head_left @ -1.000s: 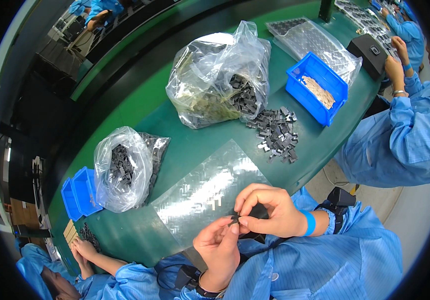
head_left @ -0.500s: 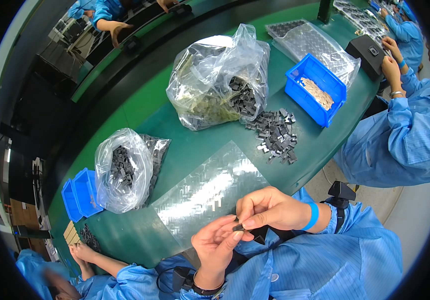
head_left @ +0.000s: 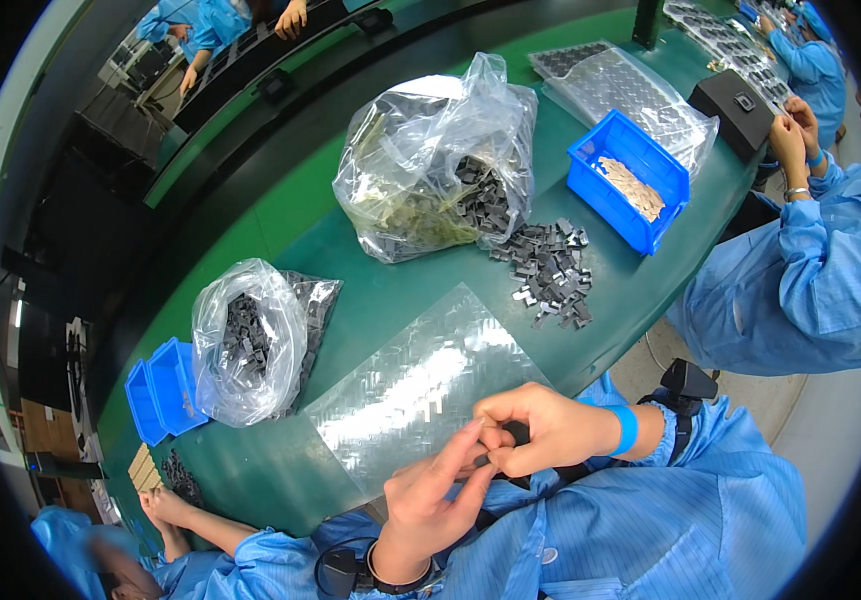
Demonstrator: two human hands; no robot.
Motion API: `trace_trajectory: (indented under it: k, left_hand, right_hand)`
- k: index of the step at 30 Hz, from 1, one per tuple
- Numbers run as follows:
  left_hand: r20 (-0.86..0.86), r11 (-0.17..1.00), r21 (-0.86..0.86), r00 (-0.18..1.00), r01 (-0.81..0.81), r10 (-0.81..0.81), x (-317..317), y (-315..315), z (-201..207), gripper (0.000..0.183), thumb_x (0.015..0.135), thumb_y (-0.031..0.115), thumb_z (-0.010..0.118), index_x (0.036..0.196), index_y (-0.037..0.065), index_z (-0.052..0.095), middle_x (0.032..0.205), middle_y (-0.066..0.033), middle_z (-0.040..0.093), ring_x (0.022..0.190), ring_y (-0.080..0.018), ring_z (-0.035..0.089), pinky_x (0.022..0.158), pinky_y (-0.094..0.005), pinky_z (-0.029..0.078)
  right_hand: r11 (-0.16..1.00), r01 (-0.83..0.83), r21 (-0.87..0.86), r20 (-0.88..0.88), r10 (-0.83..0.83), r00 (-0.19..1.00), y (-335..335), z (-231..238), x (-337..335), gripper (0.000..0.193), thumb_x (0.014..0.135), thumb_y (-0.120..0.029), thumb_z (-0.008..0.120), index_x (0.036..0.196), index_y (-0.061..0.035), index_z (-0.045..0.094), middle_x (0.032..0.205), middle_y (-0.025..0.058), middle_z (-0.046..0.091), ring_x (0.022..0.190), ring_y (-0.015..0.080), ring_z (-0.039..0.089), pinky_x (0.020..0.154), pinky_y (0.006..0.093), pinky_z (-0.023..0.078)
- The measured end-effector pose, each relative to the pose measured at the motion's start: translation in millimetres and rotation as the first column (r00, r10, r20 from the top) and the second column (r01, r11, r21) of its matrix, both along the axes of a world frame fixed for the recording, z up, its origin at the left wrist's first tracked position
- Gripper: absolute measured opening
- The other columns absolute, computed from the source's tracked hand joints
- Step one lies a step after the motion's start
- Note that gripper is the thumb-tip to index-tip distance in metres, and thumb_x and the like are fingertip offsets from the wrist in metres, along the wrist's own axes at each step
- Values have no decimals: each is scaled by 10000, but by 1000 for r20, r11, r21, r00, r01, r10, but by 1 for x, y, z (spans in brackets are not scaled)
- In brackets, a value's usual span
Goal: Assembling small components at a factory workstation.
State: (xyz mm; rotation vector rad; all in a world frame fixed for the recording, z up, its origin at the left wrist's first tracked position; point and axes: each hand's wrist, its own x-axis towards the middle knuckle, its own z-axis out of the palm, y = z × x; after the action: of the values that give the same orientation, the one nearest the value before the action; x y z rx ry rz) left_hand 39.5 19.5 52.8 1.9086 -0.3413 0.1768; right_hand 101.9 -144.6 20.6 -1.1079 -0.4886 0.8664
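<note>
My left hand (head_left: 433, 502) and my right hand (head_left: 546, 430) meet in front of my body, fingertips pressed together. Both pinch a small black plastic part (head_left: 482, 460), mostly covered by the fingers. Just beyond them lies a clear plastic sheet (head_left: 391, 390) with a shiny woven-looking pattern, flat on the green table (head_left: 351, 310). Farther off, to the right of the sheet, is a loose pile of small black plastic parts (head_left: 554, 270). It spills out from the mouth of a large clear plastic bag (head_left: 391, 160).
A blue bin (head_left: 616, 215) holds tan flat pieces. Clear trays (head_left: 641, 110) and a black box (head_left: 731, 112) stand beyond it. On the left are a smaller bag of black parts (head_left: 251, 345) and blue bins (head_left: 166, 390). Co-workers (head_left: 781, 270) sit at both sides.
My right hand has shifted slightly down, and my left fingers have closed in, covering more of the black part. Co-workers' hands at the far side and right have moved.
</note>
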Motion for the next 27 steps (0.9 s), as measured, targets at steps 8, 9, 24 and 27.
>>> trace_trajectory:
  k: [8, 9, 24, 27]
  left_hand:
    - [-267, 783, -602, 964, -154, -15, -9, -2, -16, 236, 792, -77, 584, 1027, -91, 582, 857, -196, 630, 688, -244, 656, 604, -312, 556]
    - [-266, 784, -602, 964, -152, -17, -9, -5, -19, 236, 792, -77, 584, 1027, -91, 582, 857, -196, 630, 688, -244, 656, 604, -312, 556]
    - [-381, -68, -847, 691, -527, -615, -15, -15, -20, 185, 918, 140, 469, 1013, 19, 574, 819, -55, 627, 690, -62, 588, 572, -171, 496]
    - [-461, -114, -766, 664, -632, -589, -18, -19, -17, 244, 941, 210, 423, 1048, 5, 501, 770, -82, 604, 560, -52, 531, 504, -175, 442]
  right_hand:
    - [981, -42, 187, -170, 74, 983, 0, 12, 9, 190, 881, -197, 566, 847, -11, 548, 780, 9, 573, 745, 61, 524, 681, 210, 418]
    - [981, -40, 188, -168, 72, 983, 0, 13, 9, 190, 881, -197, 566, 847, -11, 548, 780, 9, 573, 745, 61, 524, 681, 210, 418]
    - [961, 181, 209, 805, -274, 526, 4, 4, 27, 191, 834, -190, 610, 793, -33, 510, 664, 34, 498, 601, 140, 496, 528, 277, 383]
    - [993, 115, 23, 599, -106, 794, -2, 14, 22, 164, 839, -170, 600, 877, -21, 544, 688, 44, 520, 609, 152, 516, 541, 288, 413]
